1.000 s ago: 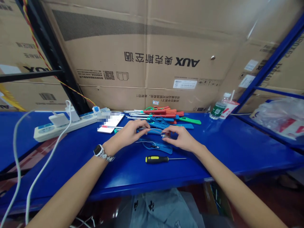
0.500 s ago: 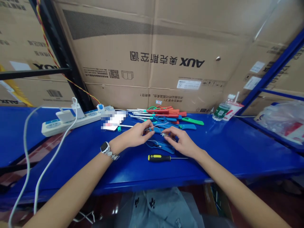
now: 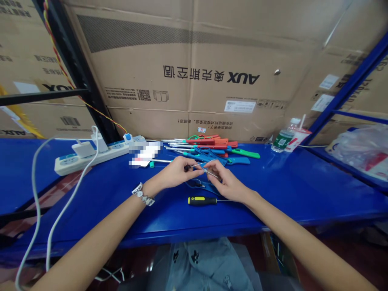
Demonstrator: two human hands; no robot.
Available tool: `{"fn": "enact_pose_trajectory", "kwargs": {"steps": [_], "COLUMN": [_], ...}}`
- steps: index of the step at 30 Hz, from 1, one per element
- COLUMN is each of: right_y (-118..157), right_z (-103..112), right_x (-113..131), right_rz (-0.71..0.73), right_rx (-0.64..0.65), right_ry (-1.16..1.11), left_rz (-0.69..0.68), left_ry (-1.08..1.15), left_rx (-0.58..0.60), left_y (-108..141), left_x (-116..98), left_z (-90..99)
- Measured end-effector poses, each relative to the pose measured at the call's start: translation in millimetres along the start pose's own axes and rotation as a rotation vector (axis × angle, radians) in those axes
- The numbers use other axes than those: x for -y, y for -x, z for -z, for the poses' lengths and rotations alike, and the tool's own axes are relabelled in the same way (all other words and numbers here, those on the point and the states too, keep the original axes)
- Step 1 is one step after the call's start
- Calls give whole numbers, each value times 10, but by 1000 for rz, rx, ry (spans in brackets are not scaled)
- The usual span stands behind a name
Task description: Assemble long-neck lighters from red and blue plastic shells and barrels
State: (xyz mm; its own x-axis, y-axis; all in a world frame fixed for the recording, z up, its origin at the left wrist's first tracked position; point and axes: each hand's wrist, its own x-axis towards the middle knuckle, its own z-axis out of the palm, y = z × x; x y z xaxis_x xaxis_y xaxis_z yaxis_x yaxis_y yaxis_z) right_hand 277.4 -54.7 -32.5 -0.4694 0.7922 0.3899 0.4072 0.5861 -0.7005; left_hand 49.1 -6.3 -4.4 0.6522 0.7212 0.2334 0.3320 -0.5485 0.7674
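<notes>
White wire (image 3: 199,164) goes from the fingers of L hand (image 3: 177,173) to the index finger of R hand (image 3: 229,185), a little above the table (image 3: 291,178). L hand has a narrow pinch, on the wire as it seems, w/ some dark bit (image 3: 187,167) among the fingers, too small to tell what. R hand is closed also, holding a slim part (image 3: 213,175) whose pale tip points toward the L thumb. Step in hand, I judge: fingertip work, bringing wire and part close together; whether they are joined, I cannot tell. Next move prob. calls for a steady L pinch and small, gentle guiding from R, w/o pulling, bc. the wire looks thin and may bend or slip. Just below the grip lies a blue shell (image 3: 209,187), partly hidden by R hand; nearer to the person is the driver (image 3: 202,201), in neither hand. Beyond the grip is a pile (image 3: 222,141) of coloured handles. A silver rod (image 3: 163,161) runs behind L hand; held or not, I cannot tell.
</notes>
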Motion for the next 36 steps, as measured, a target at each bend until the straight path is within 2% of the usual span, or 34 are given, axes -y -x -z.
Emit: {"fn": "enact_pose_trajectory", "kwargs": {"steps": [9,16,19,26,31,36], "right_y": [-15,13,28,20,24,22], "right_z": [1,21,30,22,14,18], "right_x": [-12,-23,-24,27,39,45], "right_rz": [32,14,13,43,26,17], "right_rx": [9,-18,-35,-75,-23,-8], "right_ry": [-47,-33,-19,83,56,78], "left_rz": [-21,-26,-11,-3,-44,-24], "left_ry": [-46,-118,-144,-83,-88,-100], "left_rx": [-126,-143,-111,68,56,104], "left_y": [8,35,40,25,39,53], "left_x": [-42,-68,-70,-32,-48,-57], "left_z": [-36,8,44,46,54,64]}}
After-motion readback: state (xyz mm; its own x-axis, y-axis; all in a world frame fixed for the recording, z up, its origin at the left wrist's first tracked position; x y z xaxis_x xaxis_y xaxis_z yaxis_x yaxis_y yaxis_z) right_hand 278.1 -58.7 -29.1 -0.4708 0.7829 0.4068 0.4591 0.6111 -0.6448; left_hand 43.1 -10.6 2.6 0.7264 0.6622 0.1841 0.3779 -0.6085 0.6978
